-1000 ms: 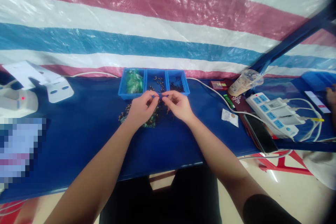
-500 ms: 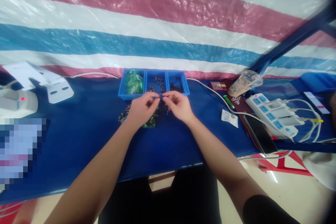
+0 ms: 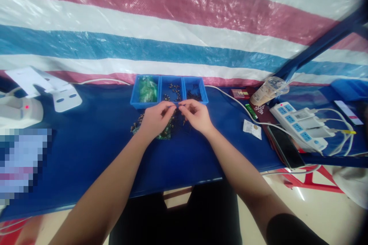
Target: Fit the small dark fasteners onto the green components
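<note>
My left hand [image 3: 158, 118] and my right hand [image 3: 197, 115] meet almost tip to tip over the table, thumbs and forefingers pinched together. Whatever lies between the fingertips is too small to make out. Just beyond them stand three joined blue bins: the left bin [image 3: 132, 95] has a green plastic bag [image 3: 147, 89], the middle one small brassy parts [image 3: 174, 89], the right one dark thin pieces [image 3: 194, 95]. Partly hidden under my hands, a pile of small metal parts [image 3: 134, 126] lies beside a green packet [image 3: 165, 134].
To the right are a plastic cup [image 3: 267, 91], a white sachet [image 3: 252, 129], a black phone [image 3: 286, 147] and a power strip [image 3: 299, 124] with cables. A white device [image 3: 21, 111] and white bracket [image 3: 64, 97] stand left. Striped sheeting [image 3: 172, 26] hangs behind.
The whole view has shifted very slightly. Both hands keep nearly the same pinched pose, with only a small change at the fingertips.
</note>
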`<state>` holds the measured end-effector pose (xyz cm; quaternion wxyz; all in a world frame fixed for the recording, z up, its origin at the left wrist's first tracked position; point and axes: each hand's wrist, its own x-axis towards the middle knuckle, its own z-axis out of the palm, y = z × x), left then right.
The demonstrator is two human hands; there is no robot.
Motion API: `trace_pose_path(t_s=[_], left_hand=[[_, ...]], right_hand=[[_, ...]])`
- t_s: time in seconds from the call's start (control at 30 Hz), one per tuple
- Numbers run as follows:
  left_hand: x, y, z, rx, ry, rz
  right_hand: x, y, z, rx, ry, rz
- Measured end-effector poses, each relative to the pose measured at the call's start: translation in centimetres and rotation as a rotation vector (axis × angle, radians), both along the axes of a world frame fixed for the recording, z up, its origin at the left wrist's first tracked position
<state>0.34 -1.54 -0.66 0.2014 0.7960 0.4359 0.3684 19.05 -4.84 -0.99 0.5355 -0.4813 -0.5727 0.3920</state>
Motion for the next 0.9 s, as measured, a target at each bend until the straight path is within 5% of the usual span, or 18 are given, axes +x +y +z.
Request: trace_pose_path(t_s=[0.47, 0.9], left_hand=[[0.01, 0.03, 0.14, -0.004, -0.055, 0.002], [-0.14, -0.05, 0.17, -0.007, -0.021, -0.007]], right_hand=[[0.13, 0.08, -0.19, 0.023, -0.062, -0.080], [-0.03, -0.13, -0.18, 0.035, -0.059, -0.009]])
